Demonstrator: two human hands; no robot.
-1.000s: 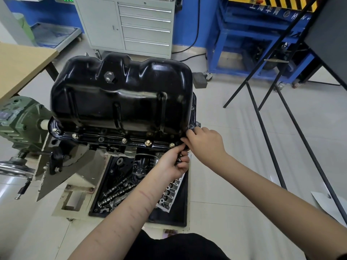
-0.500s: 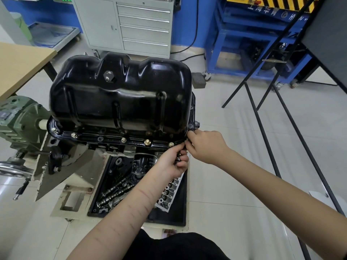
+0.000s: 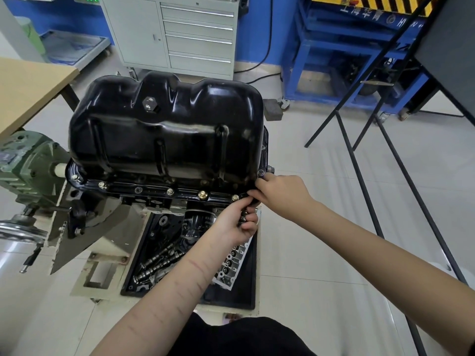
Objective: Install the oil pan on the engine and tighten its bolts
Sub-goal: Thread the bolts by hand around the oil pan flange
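Observation:
The black oil pan (image 3: 167, 129) sits upside down on the engine, its flange (image 3: 144, 188) facing me. Several bolts (image 3: 202, 194) stand in the near flange edge. My right hand (image 3: 282, 194) is at the pan's near right corner, fingertips pinching at the flange; the bolt under them is hidden. My left hand (image 3: 234, 224) is just below that corner, fingers curled round a few loose bolts.
An oil filter (image 3: 195, 224) hangs under the engine. Below it a black tray (image 3: 253, 278) holds camshafts (image 3: 159, 260) and other parts. The green stand gearbox (image 3: 25, 165) is at left, a wooden table (image 3: 25, 88) behind it, a drawer cabinet (image 3: 180, 34) beyond, and black stand legs (image 3: 359, 163) at right.
Both hands stay at the pan's near right corner. The right fingertips have shifted only slightly on the flange.

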